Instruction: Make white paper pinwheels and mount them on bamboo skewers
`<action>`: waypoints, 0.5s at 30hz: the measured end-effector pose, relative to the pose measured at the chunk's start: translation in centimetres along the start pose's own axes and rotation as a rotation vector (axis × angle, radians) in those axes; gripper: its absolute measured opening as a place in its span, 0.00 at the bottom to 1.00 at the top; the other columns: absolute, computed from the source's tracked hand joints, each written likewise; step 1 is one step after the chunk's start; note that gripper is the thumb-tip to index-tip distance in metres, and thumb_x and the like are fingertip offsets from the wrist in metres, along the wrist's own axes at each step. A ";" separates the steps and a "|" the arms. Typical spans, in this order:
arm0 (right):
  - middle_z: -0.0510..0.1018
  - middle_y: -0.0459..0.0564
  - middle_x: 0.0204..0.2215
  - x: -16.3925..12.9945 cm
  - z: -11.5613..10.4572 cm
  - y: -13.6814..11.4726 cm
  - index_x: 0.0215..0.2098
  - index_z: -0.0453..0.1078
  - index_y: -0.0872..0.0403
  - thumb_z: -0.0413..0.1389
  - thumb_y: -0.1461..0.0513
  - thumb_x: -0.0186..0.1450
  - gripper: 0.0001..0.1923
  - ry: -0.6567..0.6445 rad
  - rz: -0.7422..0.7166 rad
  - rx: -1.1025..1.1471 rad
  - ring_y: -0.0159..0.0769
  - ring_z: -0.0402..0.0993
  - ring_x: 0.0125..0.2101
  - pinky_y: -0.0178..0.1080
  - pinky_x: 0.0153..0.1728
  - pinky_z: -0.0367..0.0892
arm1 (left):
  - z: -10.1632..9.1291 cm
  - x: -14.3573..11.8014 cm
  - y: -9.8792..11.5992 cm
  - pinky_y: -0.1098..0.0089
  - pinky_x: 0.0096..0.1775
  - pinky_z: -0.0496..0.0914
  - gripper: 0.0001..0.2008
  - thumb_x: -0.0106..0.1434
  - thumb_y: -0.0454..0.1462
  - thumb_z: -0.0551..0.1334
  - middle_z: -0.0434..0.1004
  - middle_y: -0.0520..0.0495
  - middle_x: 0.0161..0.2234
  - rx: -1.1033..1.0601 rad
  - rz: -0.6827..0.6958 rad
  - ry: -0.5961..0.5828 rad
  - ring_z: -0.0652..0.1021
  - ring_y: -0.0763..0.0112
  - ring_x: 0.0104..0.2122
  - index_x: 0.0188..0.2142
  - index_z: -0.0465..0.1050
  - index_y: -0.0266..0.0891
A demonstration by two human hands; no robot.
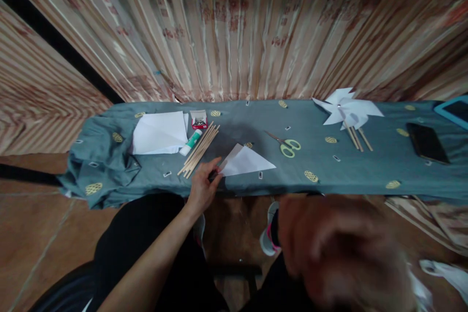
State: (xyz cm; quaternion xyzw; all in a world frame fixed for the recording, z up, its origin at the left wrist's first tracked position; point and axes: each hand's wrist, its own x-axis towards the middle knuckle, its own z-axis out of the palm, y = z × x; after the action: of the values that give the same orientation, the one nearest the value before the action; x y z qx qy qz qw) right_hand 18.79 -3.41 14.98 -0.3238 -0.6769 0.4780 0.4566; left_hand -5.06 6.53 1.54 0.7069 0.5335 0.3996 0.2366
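Presently: one paper pinwheel (347, 108) finished, far right; second barely begun.
Left hand (203, 186) grip pinches folded triangle (245, 161) on tabletop (365, 175); right hand (340, 253) blurred, grip unclear; sticks (199, 150), glue (190, 142), scissors (287, 145) unused.

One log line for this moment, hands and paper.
left hand: pinching corner of folded paper | right hand: raised, blurred, nothing seen held | scissors: untouched

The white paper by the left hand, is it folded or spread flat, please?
Folded: the white paper lies as a triangle, its corner under the left hand.
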 end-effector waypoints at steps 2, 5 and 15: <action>0.78 0.45 0.23 4.7 -0.7 1.5 0.29 0.74 0.49 0.59 0.53 0.63 0.10 0.199 0.035 -0.220 0.33 0.74 0.24 0.35 0.27 0.68 | -0.1 0.0 0.2 0.62 0.43 0.71 0.18 0.61 0.33 0.60 0.76 0.47 0.34 0.004 0.016 -0.014 0.75 0.65 0.37 0.52 0.71 0.38; 0.81 0.49 0.33 7.7 -2.2 5.4 0.36 0.75 0.51 0.57 0.54 0.64 0.10 0.311 0.108 -0.706 0.38 0.76 0.32 0.41 0.37 0.71 | -0.2 0.0 0.4 0.60 0.44 0.71 0.16 0.61 0.33 0.59 0.76 0.46 0.34 0.035 0.060 -0.042 0.74 0.64 0.38 0.49 0.73 0.39; 0.83 0.48 0.32 8.1 -2.5 9.4 0.33 0.77 0.51 0.57 0.62 0.64 0.06 -0.016 0.122 -0.929 0.38 0.76 0.35 0.38 0.37 0.68 | -0.7 -0.1 0.0 0.55 0.47 0.70 0.10 0.62 0.32 0.59 0.78 0.44 0.35 0.095 0.193 -0.047 0.74 0.59 0.45 0.40 0.78 0.41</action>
State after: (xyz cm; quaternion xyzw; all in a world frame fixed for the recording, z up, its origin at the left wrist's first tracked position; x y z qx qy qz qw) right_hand 18.15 7.72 8.90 -0.5292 -0.8027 0.1525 0.2289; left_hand -5.67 6.38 1.95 0.7747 0.4754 0.3782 0.1756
